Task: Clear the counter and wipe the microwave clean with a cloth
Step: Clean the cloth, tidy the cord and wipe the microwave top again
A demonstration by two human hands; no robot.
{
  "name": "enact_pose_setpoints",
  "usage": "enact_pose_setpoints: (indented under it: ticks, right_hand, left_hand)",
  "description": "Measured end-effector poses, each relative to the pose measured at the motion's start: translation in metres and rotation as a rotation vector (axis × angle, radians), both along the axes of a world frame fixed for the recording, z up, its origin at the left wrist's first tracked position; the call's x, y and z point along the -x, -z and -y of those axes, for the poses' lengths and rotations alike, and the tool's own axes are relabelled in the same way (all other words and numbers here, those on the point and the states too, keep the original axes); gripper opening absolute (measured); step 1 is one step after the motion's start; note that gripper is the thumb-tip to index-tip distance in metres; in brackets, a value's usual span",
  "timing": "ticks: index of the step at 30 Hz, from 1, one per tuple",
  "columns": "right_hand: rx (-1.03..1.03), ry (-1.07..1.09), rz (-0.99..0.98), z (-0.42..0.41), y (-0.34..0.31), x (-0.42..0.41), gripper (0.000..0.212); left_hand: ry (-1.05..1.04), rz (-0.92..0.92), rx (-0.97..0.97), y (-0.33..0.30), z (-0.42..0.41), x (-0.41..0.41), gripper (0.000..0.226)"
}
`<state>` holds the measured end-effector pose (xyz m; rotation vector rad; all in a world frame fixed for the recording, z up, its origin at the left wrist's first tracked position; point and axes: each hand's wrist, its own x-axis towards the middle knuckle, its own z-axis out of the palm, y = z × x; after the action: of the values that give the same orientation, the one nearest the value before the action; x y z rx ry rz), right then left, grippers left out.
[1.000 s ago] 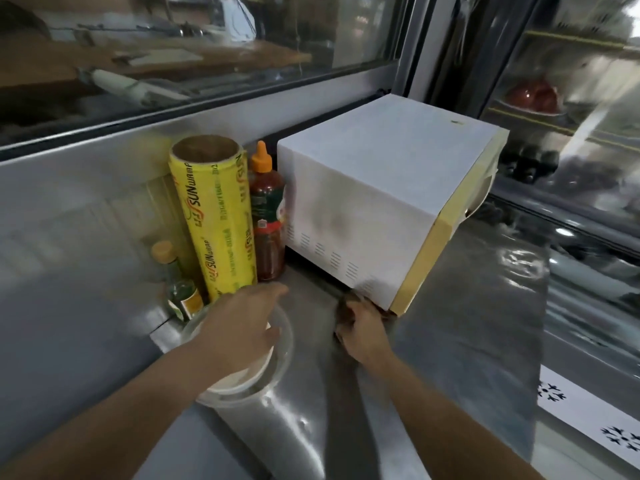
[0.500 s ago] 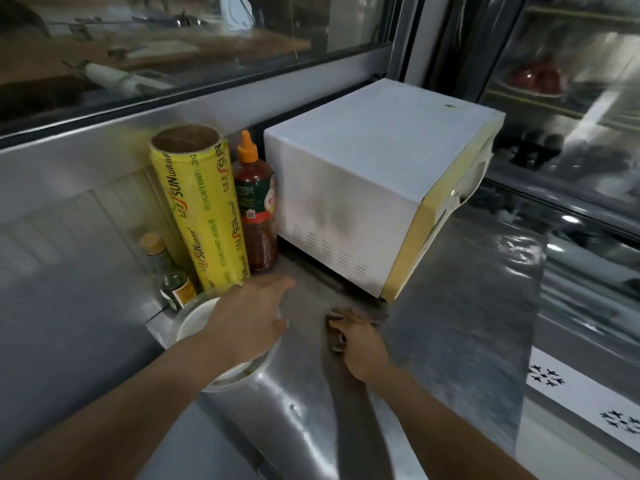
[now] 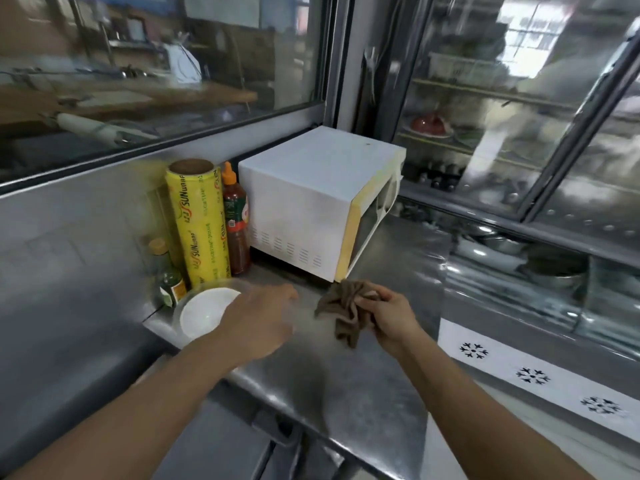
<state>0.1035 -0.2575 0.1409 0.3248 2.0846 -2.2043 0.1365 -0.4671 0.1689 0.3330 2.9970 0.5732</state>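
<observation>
A white microwave [image 3: 311, 202] with a yellow front frame stands on the steel counter [image 3: 346, 393], its door facing right. My right hand [image 3: 388, 317] is closed on a crumpled brown cloth [image 3: 346, 306], held just above the counter in front of the microwave's near corner. My left hand [image 3: 259, 317] hovers blurred with fingers apart, beside and partly over a clear bowl with a white dish inside [image 3: 204, 311]; it holds nothing.
Left of the microwave stand a red sauce bottle [image 3: 235, 223], a yellow cling-film roll [image 3: 199, 223] and a small green bottle [image 3: 168, 275]. A glass window runs behind; glass-fronted cabinets [image 3: 519, 116] stand on the right. The counter edge runs diagonally below my arms.
My right hand has lifted the cloth from under the microwave's corner and pulled it back. My left hand has come off the bowl and shifted right.
</observation>
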Motion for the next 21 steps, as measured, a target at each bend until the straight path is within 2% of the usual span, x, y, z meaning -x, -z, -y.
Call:
enact_pose_setpoints:
  ticks: [2, 6, 10, 12, 15, 17, 21]
  right_hand:
    - [0.077, 0.026, 0.006, -0.002, -0.025, -0.026, 0.018]
    - [0.139, 0.086, 0.01, -0.006, -0.058, -0.076, 0.015]
    - [0.195, 0.177, 0.091, -0.015, -0.079, -0.124, 0.011]
    - [0.238, 0.198, 0.119, -0.023, -0.087, -0.147, 0.012]
    - [0.269, 0.205, 0.114, -0.037, -0.098, -0.174, 0.025]
    - [0.279, 0.241, 0.139, -0.05, -0.105, -0.191, 0.022]
    - [0.379, 0.16, 0.182, -0.083, -0.113, -0.224, 0.024]
  left_hand:
    - [0.044, -0.013, -0.051, -0.01, -0.006, -0.025, 0.057]
    - [0.118, -0.141, -0.19, -0.031, -0.024, -0.072, 0.065]
    - [0.119, -0.2, -0.347, -0.051, -0.055, -0.111, 0.05]
    - [0.118, -0.177, -0.394, -0.059, -0.072, -0.125, 0.048]
    - [0.133, -0.097, -0.469, -0.066, -0.097, -0.141, 0.039]
    - [0.14, -0.094, -0.516, -0.069, -0.111, -0.146, 0.028]
    - [0.179, -0.098, -0.547, -0.075, -0.138, -0.148, 0.02]
